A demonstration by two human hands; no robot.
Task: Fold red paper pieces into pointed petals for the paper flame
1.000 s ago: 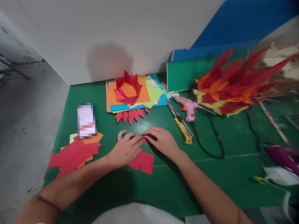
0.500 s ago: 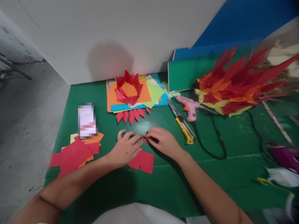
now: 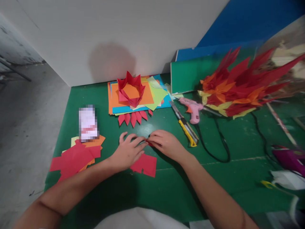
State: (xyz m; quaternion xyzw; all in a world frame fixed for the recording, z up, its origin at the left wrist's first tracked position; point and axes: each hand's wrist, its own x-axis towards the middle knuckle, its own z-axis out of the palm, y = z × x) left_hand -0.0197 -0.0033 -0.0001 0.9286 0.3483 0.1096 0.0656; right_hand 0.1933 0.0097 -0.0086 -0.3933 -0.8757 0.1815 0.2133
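Observation:
At the middle of the green table, my left hand [image 3: 130,150] and my right hand [image 3: 165,143] meet fingertip to fingertip. Between them they pinch a small piece of red paper [image 3: 149,143], mostly hidden by the fingers. Just below lies a flat sheet of red paper [image 3: 149,165] with a notch in its edge, partly under my left hand. A row of red folded paper points [image 3: 133,119] rests above my hands, its upper part beneath the paper stack. On that stack [image 3: 149,93] sits a red folded paper ring [image 3: 132,99] with pointed tips.
To the right lie a yellow utility knife [image 3: 187,130] and a pink glue gun [image 3: 194,109] with a black cord. Beyond stands a red and orange paper flame shape [image 3: 240,86]. Paper scraps [image 3: 76,157] and a blurred-out phone-like rectangle [image 3: 88,122] are at left.
My right fingers have closed in a little more over the small red paper, covering more of it. My left hand stays nearly in place.

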